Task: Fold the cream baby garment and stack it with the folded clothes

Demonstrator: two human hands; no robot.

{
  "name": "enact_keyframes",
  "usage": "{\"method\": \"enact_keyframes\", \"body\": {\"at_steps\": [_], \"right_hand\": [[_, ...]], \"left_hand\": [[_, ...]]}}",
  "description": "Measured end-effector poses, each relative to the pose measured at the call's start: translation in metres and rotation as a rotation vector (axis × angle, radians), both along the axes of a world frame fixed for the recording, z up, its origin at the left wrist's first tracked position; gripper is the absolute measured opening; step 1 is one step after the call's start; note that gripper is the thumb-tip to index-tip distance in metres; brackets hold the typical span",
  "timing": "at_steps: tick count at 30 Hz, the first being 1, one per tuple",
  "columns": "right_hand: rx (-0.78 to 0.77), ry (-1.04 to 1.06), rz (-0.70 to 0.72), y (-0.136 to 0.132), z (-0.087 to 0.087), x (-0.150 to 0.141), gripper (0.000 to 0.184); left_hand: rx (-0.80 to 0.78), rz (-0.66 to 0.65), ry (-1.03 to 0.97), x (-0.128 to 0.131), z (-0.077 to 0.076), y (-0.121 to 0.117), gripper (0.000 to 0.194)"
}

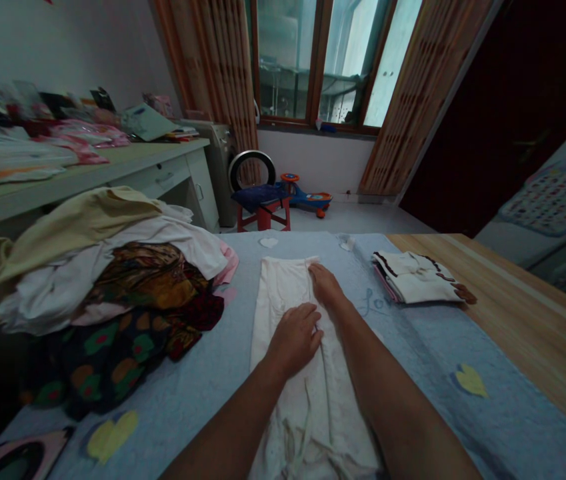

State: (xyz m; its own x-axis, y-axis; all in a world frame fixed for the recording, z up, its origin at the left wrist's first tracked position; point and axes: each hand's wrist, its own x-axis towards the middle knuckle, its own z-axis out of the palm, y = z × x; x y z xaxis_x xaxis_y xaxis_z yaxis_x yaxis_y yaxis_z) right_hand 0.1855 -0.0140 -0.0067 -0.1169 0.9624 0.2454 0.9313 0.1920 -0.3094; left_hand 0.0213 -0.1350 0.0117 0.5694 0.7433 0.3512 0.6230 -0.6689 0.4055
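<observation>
A long white garment (290, 287), which looks like trousers folded lengthwise, lies down the middle of the bed. Loose ties trail over its near end. My left hand (293, 341) rests palm down on the cloth, its fingers slightly bent and the thumb apart from them. Farther up, my right hand (327, 285) lies along the right edge close to the far corner, fingers stretched over the fabric. The undersides of both hands are hidden. My right forearm covers part of the garment's right side.
A heap of mixed clothes (127, 267) lies to the left. On the right is a folded stack of clothes (420, 277) at the edge of the blue sheet (413, 373), beside a wooden surface (537, 307). Beyond stand a red stool (264, 219) and a ride-on toy (307, 198).
</observation>
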Motion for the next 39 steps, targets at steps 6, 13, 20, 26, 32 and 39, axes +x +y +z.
{"method": "enact_keyframes", "body": {"at_steps": [6, 13, 20, 26, 32, 39], "right_hand": [[-0.036, 0.009, -0.053, 0.016, 0.005, 0.000, 0.039], [0.015, 0.029, -0.177, 0.010, 0.005, -0.009, 0.038], [-0.015, -0.063, -0.149, 0.004, 0.010, -0.012, 0.045], [-0.150, -0.136, -0.105, 0.008, 0.010, -0.010, 0.055], [-0.159, -0.130, -0.134, 0.012, 0.009, -0.008, 0.058], [0.068, -0.053, -0.225, 0.011, 0.012, -0.005, 0.057]], "left_hand": [[0.005, -0.005, -0.016, 0.000, -0.001, -0.001, 0.030], [-0.026, 0.001, -0.052, -0.002, -0.004, 0.002, 0.030], [-0.040, 0.011, -0.069, -0.002, -0.001, 0.002, 0.029], [-0.035, 0.003, -0.069, -0.002, -0.002, 0.002, 0.029], [-0.057, 0.004, -0.051, -0.002, 0.000, 0.001, 0.029], [-0.046, 0.004, -0.058, -0.002, 0.001, 0.001, 0.028]]}}
